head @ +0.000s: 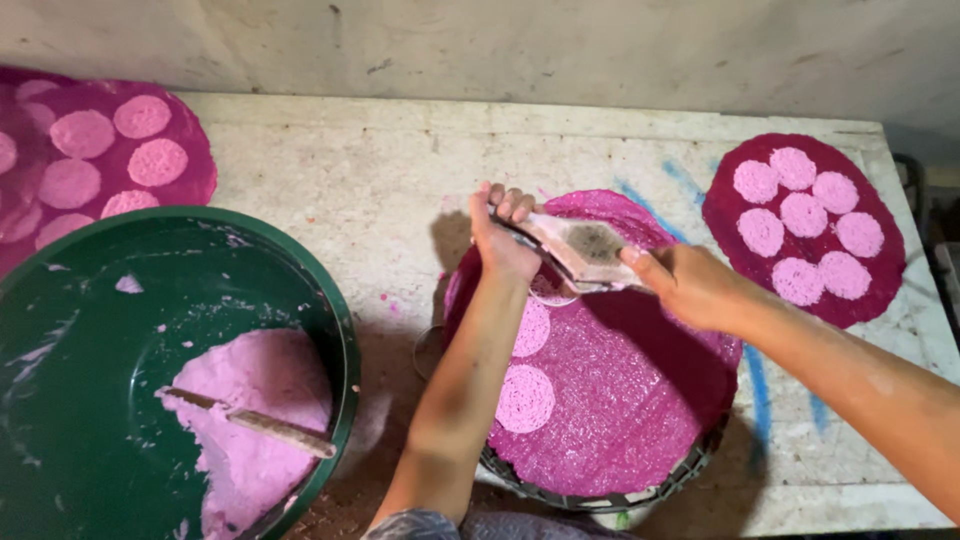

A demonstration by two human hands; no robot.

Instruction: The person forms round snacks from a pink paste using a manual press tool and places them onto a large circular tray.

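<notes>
My left hand [500, 235] grips the far-left end of a flat press-like tool [580, 250] smeared with pale dough. My right hand [690, 285] holds its near-right end. Both hold it tilted over a round magenta cloth mat [620, 400] lying on a dark wire rack [600, 497]. Three pale pink dough discs lie on the mat's left side, among them one [525, 398] nearest me and one [532, 328] above it; a third is partly hidden under the tool.
A big green basin [70, 330] at the left holds pink dough [255, 385] and a stick [250, 422]. Filled magenta mats with several pink discs lie at the far left [100, 150] and far right [800, 225]. The worktop [360, 180] is white and stained.
</notes>
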